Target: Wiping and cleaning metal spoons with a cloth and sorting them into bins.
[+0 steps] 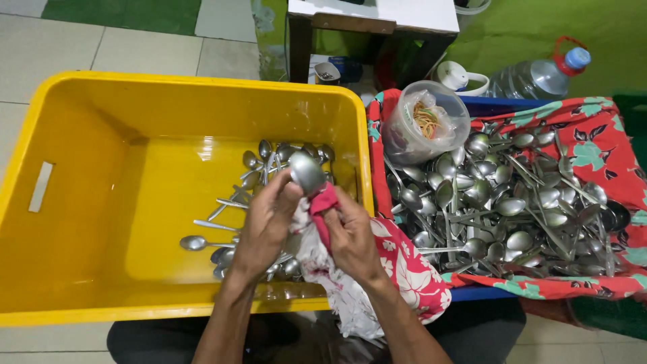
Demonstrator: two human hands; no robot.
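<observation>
Observed over the yellow crate (81, 202): left hand (264, 226) clenched around the handle of a steel spoon (306, 172), bowl raised just above the crate's inner right side. Right hand (352, 237) pressing a red-and-white cloth (323, 202) against the spoon's neck, fingers (340, 214) closed on the cloth. Judged as wiping in progress, and early to midway: a modest group of wiped spoons (269, 162) lying inside the crate toward its right half, with a few strays (195, 243) nearer its centre; a far larger heap of spoons (512, 202) waiting just right of the crate on a red floral cloth (600, 148) spread over a blue tray (485, 294). Most of the work apparently left. Crate otherwise bare along its left half. At the crate's far right corner, a clear plastic tub (404, 145) holding a bag of rubber bands (426, 120), resting on the edge of the heap. Further right and beyond the crate, a large water bottle (539, 77) with a red handle, lying on its side against green flooring. Beyond the crate's far rim, a white-topped desk (377, 13) with dark legs.
</observation>
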